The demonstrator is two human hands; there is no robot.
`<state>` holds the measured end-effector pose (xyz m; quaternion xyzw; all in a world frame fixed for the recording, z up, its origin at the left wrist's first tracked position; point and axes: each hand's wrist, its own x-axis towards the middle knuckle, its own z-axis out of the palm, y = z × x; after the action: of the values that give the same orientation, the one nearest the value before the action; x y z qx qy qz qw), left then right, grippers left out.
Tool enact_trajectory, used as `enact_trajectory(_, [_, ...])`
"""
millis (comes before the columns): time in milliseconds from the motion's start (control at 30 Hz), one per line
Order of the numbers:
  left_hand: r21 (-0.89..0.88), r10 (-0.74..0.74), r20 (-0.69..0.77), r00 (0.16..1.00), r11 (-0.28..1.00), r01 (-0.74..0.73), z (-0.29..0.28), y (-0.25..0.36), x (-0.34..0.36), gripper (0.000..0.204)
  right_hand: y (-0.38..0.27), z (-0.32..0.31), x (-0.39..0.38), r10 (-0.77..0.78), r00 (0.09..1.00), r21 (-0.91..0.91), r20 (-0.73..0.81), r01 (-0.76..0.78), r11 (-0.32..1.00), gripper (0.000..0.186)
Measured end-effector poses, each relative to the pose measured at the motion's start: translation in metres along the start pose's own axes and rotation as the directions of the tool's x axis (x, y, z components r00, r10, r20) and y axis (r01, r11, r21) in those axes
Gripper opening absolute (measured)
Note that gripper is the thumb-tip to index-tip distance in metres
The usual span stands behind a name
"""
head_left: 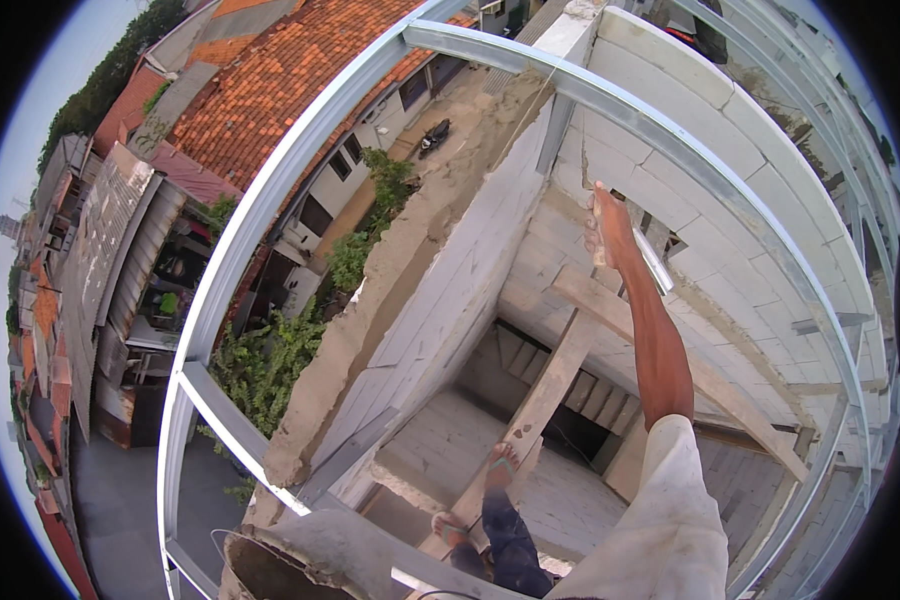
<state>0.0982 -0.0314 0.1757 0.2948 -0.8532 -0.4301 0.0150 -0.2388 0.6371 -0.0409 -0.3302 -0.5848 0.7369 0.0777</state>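
Note:
My right arm reaches up and forward over the stairwell. Its hand [608, 225] is closed, with curled fingers, near the pale block wall [660, 190]. What it grips is mostly hidden and I cannot make out its kind. A shiny silver piece [654, 262] shows beside my right forearm; whether it belongs to the held thing I cannot tell. My left hand is out of view. At the lower left is a grey, mortar-crusted bucket [320, 545] with a thin wire handle. My feet, in flip-flops, stand on a narrow wooden plank [545, 400].
Shiny metal framing [240, 225] curves across the view around me. Below the plank is a deep drop with concrete stairs [600, 395]. A second wooden board [690, 370] crosses at the right. Left, a rough mortar-topped wall [370, 300] borders plants, a yard and tiled roofs [280, 75].

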Motion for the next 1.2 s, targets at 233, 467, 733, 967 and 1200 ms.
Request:
enact_trajectory(233, [-0.223,-0.132,-0.046,0.990,0.967,0.119,-0.004,-0.017,0.008,0.066,-0.025,0.071,0.047,0.025,0.997,0.114,0.076,-0.034,0.993,0.046])
enact_trajectory(467, [-0.348,-0.150,-0.004,0.989,0.927,0.139,-0.002,-0.018,0.009,0.069,-0.061,0.080,0.050,-0.038,0.999,-0.325,-0.020,0.030,0.945,0.047])
enact_trajectory(733, [-0.152,-0.106,-0.076,0.991,0.984,0.093,-0.002,-0.018,0.005,0.060,-0.087,0.035,0.032,-0.267,0.964,-0.768,0.005,0.175,0.616,0.058])
enact_trajectory(967, [-0.239,-0.122,-0.087,0.989,0.966,0.098,-0.003,-0.014,0.003,0.063,-0.147,0.062,0.042,-0.263,0.963,-0.957,0.063,0.132,0.257,0.059])
enact_trajectory(1200, [-0.269,-0.088,-0.061,0.994,0.961,0.068,0.009,0.023,0.002,0.062,-0.103,0.050,-0.033,-0.220,0.968,-0.799,0.122,0.227,0.557,0.055])
